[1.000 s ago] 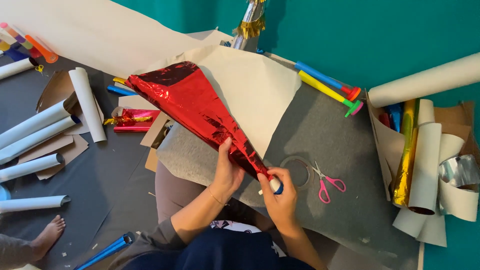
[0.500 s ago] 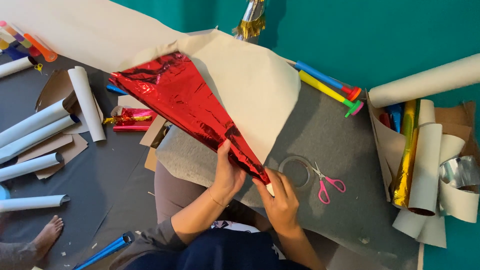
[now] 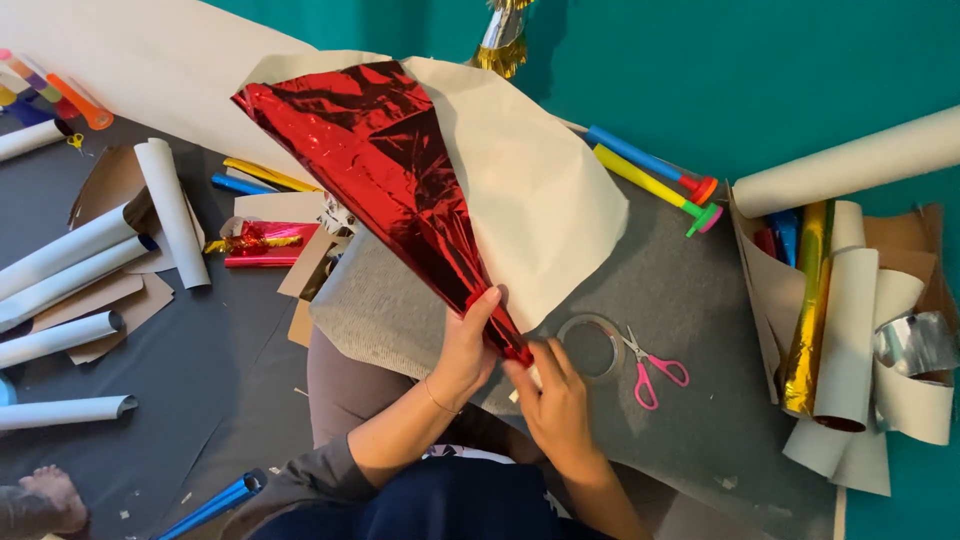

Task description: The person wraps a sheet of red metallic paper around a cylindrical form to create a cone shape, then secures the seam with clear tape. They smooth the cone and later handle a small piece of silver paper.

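— Since a moment ago the red foil cone (image 3: 400,190) has swung up and left; its wide mouth now sits higher over the beige paper (image 3: 540,190).

— Where are you holding it?

— At the narrow tip, near me. My left hand (image 3: 462,352) wraps it, fingers closed around the foil; my right hand (image 3: 560,405) pinches the very point, just beside the tape ring (image 3: 592,347) and pink scissors (image 3: 655,370).

— How does it handle?

— Light, crinkly, slippery, I judge, and easily creased. Gripping the tight tip is safest; the mouth would crush.
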